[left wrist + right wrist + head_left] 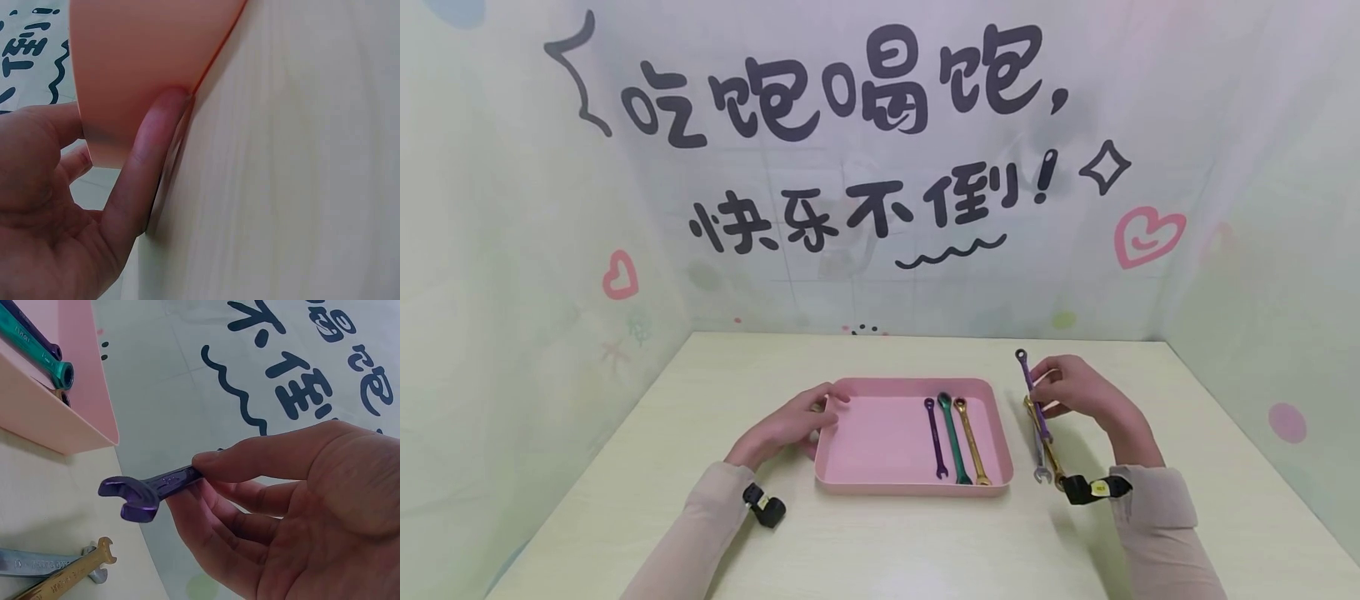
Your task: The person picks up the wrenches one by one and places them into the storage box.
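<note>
My right hand (1071, 387) pinches a purple combination wrench (165, 484) between thumb and fingers, raised just right of the tray. Its open end points towards the right wrist camera. My left hand (793, 417) grips the left wall of the pink tray (872, 490), thumb against the outer side and fingers over the rim. Inside the tray's right part lie a dark purple wrench (936, 442), a green wrench (953, 442) and a gold wrench (972, 442), side by side. Below the right hand, a silver wrench (31, 563) and another gold wrench (69, 572) lie crossed on the table.
The pale wooden table (887, 550) carries the tray near its middle. Behind it hangs a white cloth (865, 283) with dark lettering, and similar cloth walls stand at both sides. Black wrist cameras sit on both cuffs.
</note>
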### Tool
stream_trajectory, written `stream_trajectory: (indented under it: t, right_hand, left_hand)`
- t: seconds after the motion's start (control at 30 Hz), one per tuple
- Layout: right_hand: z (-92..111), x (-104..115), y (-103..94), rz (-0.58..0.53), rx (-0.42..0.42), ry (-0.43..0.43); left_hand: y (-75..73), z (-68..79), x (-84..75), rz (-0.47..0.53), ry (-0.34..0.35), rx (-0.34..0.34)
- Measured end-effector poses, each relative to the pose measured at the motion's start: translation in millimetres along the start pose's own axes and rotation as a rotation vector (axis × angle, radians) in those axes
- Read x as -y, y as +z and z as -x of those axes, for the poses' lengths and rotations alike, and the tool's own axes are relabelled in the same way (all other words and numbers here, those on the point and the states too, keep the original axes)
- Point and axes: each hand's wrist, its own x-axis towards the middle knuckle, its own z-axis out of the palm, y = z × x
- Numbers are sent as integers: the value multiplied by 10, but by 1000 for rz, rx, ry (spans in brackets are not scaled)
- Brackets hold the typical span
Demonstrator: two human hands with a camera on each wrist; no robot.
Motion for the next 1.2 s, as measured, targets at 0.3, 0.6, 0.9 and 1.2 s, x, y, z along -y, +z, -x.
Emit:
stream_trajectory:
  t: [0.3, 0.6, 0.9, 1.2]
  right_hand:
    - [6, 45, 30, -1, 1, -24]
    - [-19, 67, 107, 18, 1, -35]
    - [-43, 88, 147, 36, -11, -24]
    - [-61, 97, 190, 35, -6, -31]
  left_hand:
    - [-2, 29, -14, 6, 8, 12]
    - [0, 27, -18, 5, -8, 4]
    - [2, 18, -29, 15, -7, 11]
    - [1, 16, -20, 10, -6, 13]
